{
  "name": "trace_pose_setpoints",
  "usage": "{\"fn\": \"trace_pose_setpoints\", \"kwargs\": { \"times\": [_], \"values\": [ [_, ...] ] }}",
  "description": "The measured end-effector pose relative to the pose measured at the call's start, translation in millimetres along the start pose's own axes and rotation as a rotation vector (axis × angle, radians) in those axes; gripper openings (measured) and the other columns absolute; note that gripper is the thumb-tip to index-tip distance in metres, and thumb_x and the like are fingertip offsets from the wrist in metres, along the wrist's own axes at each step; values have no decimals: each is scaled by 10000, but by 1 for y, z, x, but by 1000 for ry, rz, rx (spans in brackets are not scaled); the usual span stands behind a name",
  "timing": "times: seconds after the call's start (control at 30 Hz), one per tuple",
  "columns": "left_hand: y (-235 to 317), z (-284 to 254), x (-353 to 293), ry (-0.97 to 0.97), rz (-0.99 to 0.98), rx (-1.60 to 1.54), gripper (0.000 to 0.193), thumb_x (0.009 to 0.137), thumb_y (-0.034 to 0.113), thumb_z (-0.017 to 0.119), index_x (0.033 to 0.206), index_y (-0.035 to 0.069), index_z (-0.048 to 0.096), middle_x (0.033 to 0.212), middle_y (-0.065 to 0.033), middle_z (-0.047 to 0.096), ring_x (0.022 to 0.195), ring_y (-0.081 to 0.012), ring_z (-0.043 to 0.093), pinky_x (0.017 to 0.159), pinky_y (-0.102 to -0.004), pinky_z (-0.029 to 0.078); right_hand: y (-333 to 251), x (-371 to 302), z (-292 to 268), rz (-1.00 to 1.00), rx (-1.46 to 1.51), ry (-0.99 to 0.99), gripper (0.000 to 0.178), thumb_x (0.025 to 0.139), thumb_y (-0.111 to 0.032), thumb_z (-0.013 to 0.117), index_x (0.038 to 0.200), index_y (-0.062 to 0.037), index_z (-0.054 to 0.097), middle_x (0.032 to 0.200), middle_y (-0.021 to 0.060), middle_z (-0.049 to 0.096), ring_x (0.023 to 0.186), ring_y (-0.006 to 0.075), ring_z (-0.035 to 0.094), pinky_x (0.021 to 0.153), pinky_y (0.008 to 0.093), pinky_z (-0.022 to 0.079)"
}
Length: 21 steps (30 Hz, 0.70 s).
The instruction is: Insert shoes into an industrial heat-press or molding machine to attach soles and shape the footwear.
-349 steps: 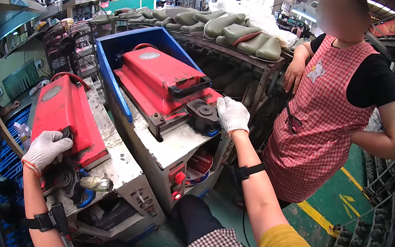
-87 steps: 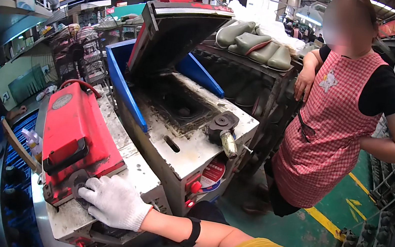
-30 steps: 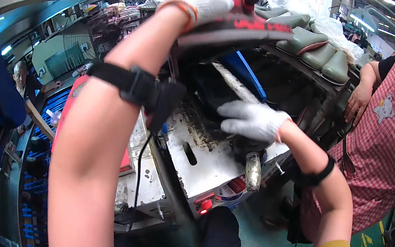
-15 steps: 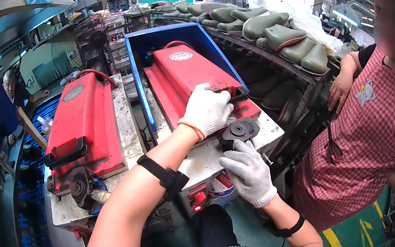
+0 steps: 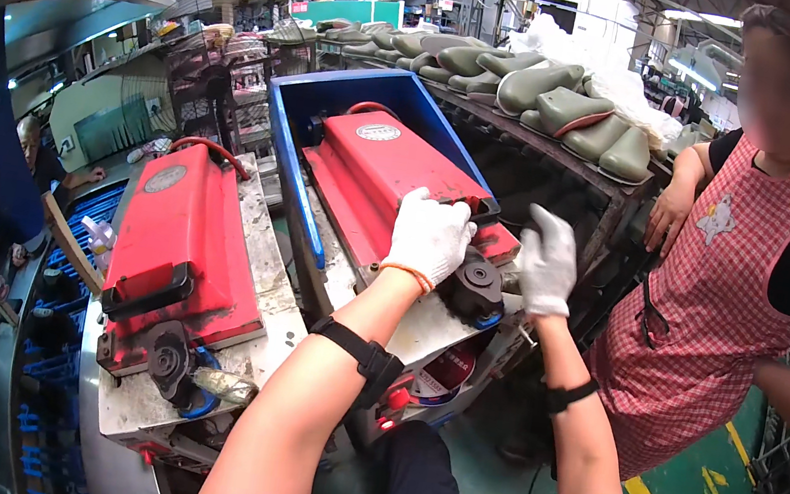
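In a white knit glove with an orange cuff, my left hand (image 5: 430,237) is closed over the black handle (image 5: 488,208) at the front end of the right-hand red machine cover (image 5: 397,161). My right hand (image 5: 549,262), gloved too and slightly blurred, is raised just right of the cover's front corner. Its fingers look apart, and I see nothing in them. Between and below my hands sits a dark round clamp-like fitting (image 5: 478,279) on the machine's white top (image 5: 409,328). What lies beneath my left palm is hidden.
A second red machine cover (image 5: 183,243) with a black handle stands to the left. A blue bin (image 5: 285,131) surrounds the far machine's back. Green clogs (image 5: 539,85) pile on a rack (image 5: 616,182) behind. A person in a red checked apron (image 5: 699,310) stands close at right.
My right hand has lifted off from beside the dark fitting, moving up and right. My left hand stays at the handle. The head view has shifted slightly.
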State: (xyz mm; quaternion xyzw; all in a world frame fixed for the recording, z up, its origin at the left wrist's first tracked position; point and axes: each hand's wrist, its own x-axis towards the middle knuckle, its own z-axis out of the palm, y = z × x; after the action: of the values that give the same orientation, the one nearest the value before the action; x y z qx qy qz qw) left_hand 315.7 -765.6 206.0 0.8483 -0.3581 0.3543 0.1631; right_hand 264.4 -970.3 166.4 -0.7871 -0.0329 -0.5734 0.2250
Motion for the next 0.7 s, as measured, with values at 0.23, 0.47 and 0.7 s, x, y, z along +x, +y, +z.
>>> {"fn": "trace_pose_setpoints", "kwargs": {
  "times": [0.23, 0.47, 0.7],
  "values": [
    [-23, -86, -39, -381, -96, -705, 647, 920, 234, 607, 1520, 11, 512, 1451, -256, 580, 1381, -366, 545, 1198, -432, 384, -47, 19, 54, -245, 238, -334, 183, 949, -154, 645, 1096, -141, 754, 1019, 104, 742, 1002, 343, 660, 990, 463, 474],
    [-109, -254, -179, -96, -383, 131, 298, 935, 211, 736, 1140, 6, 667, 1099, -165, 692, 1058, -322, 694, 926, -409, 545, -47, 23, 47, -306, 111, -337, 130, 975, -230, 653, 1027, -148, 739, 904, 99, 706, 963, 352, 646, 945, 469, 468],
    [-124, -284, -207, -388, -714, 210, 403, 896, 464, 715, 915, 62, 742, 884, -192, 736, 914, -374, 731, 820, -451, 545, -60, 26, 62, -275, -64, -357, 315, 1023, -347, 558, 842, -141, 712, 767, 123, 686, 846, 365, 656, 863, 485, 458]
  ]
}}
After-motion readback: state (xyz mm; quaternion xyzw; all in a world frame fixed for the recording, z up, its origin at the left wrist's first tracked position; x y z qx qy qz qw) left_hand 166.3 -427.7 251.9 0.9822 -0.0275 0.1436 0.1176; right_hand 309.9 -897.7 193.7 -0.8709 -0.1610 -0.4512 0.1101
